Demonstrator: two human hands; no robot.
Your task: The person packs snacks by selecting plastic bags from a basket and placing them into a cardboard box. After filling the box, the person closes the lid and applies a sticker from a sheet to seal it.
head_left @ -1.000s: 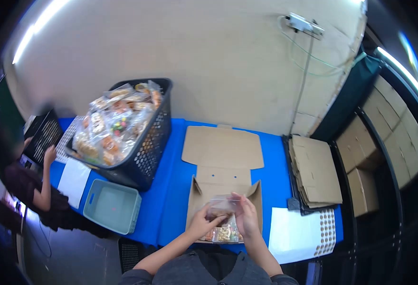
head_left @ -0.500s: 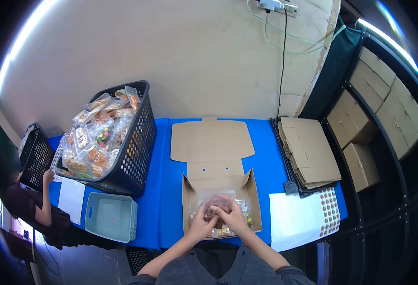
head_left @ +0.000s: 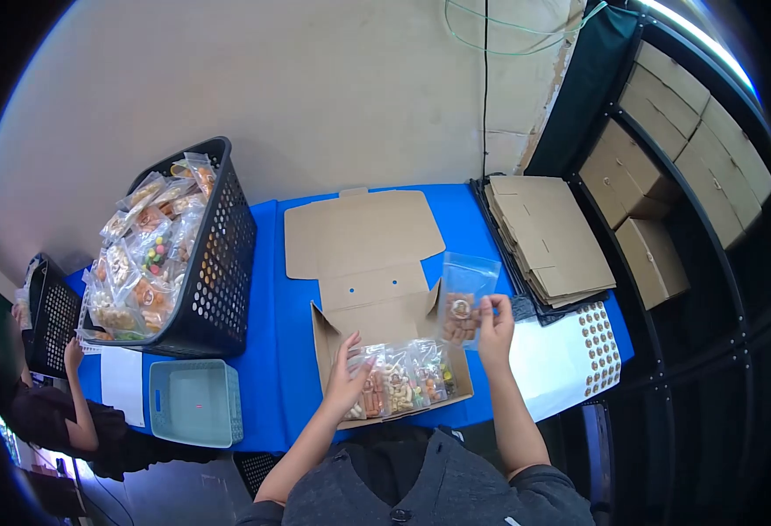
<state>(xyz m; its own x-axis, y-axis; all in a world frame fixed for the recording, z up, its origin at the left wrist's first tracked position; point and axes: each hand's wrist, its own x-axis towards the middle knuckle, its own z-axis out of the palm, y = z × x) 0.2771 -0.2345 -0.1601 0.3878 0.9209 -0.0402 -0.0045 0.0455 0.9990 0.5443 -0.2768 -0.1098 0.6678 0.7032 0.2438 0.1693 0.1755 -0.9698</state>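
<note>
In my right hand [head_left: 496, 331] is a clear zip bag of brown nuts [head_left: 461, 309] with a round sticker, held by its edge above the right side of an open cardboard box [head_left: 321, 344]. My left hand [head_left: 347, 379] has its fingers apart over the box's left part, by the packets. Inside the box several clear packets [head_left: 399, 383] stand in a row, with pale, orange-brown and multicoloured contents. The box's lid [head_left: 364, 235] lies unfolded behind it on the blue cloth.
A tall dark basket [head_left: 228, 254] full of packets stands left, near a pale green tray [head_left: 194, 403]. Flat cardboard [head_left: 552, 232] and a sticker sheet [head_left: 561, 368] lie right. Another person [head_left: 70, 416] is at far left, by a second basket [head_left: 51, 329].
My hands have moved apart. The right one has lifted the nut bag up and to the right, and the left has opened over the box. The view has shifted.
</note>
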